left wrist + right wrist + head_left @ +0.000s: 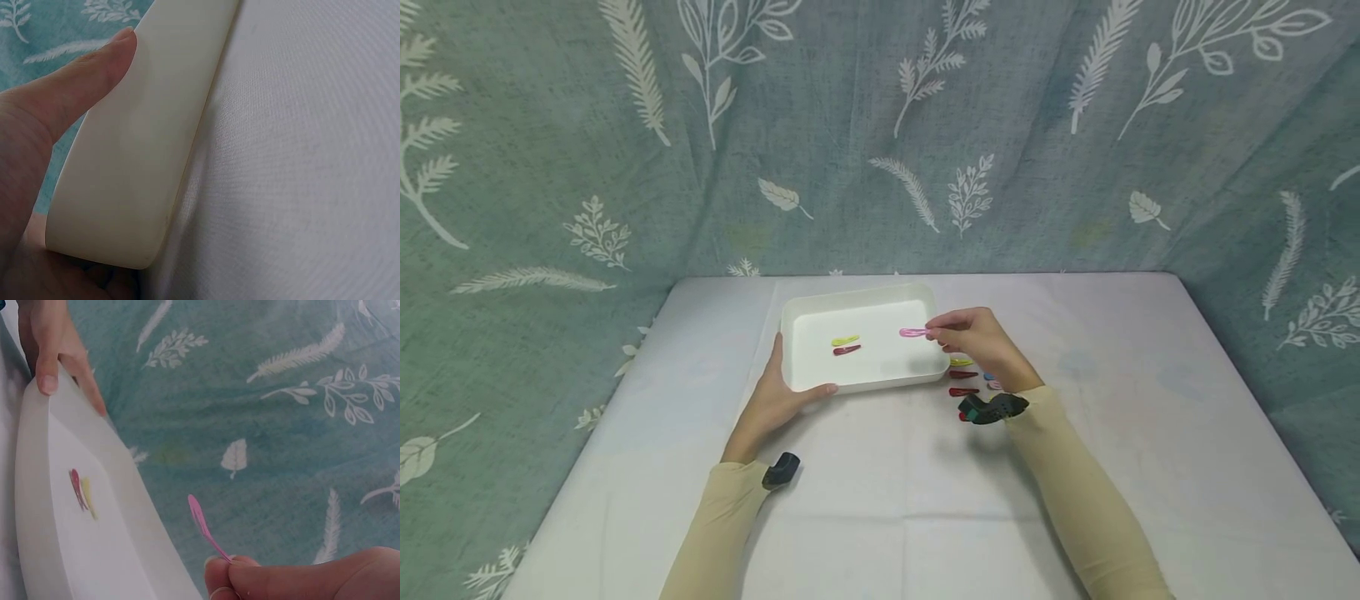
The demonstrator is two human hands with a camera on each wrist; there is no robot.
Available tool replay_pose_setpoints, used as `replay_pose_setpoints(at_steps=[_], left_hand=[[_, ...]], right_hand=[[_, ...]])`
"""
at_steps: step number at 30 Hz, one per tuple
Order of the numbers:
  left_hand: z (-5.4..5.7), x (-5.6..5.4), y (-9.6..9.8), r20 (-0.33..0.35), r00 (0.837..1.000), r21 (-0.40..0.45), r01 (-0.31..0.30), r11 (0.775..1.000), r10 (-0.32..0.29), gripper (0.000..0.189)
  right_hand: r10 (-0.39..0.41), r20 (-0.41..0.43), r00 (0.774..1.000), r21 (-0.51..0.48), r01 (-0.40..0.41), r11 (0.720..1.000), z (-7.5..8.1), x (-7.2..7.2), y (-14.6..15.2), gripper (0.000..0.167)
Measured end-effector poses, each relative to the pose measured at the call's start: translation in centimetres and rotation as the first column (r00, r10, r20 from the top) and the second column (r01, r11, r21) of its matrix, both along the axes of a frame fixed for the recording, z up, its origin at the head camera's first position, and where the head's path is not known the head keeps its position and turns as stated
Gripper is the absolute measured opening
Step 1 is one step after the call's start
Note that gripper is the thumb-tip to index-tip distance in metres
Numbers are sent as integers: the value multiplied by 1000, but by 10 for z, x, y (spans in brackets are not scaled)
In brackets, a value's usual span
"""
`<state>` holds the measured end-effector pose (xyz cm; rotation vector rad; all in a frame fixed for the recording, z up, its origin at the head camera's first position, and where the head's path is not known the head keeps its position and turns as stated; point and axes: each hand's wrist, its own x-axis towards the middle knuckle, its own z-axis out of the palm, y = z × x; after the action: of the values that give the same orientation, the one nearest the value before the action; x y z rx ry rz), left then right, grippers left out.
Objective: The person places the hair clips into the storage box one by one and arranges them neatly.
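Between thumb and fingertips, my right hand (976, 340) pinches a pink snap hair clip (913, 332) above the right part of a white tray (887, 385). The clip's rounded end points away from the fingers in the right wrist view, where the pink clip (198, 514) shows clearly. My left hand (772, 406) grips the tray's near left corner, its thumb (94, 78) along the outer front wall and its other fingers round the left side. Inside the tray, a yellow clip (846, 341) lies beside a dark red clip (847, 350).
Several more clips lie on the white cloth right of the tray, partly hidden by my right hand and wrist: a yellow clip (960, 362), red clips such as this red one (963, 391), and blue and pink ones. A leaf-patterned curtain (850, 167) stands behind the table.
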<state>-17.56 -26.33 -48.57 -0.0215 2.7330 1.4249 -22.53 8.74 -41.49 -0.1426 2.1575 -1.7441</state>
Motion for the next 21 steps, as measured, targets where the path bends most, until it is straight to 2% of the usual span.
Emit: replay_pose_setpoints(at_steps=[12, 21], left_hand=[[0, 1, 0, 50, 998, -31, -22, 999, 24, 144], [2, 1, 2, 55, 998, -25, -24, 999, 25, 144]], right_hand=[[12, 6, 1000, -18, -12, 1000, -5, -7, -22, 23], [30, 9, 1000, -55, -29, 998, -7, -12, -38, 23]])
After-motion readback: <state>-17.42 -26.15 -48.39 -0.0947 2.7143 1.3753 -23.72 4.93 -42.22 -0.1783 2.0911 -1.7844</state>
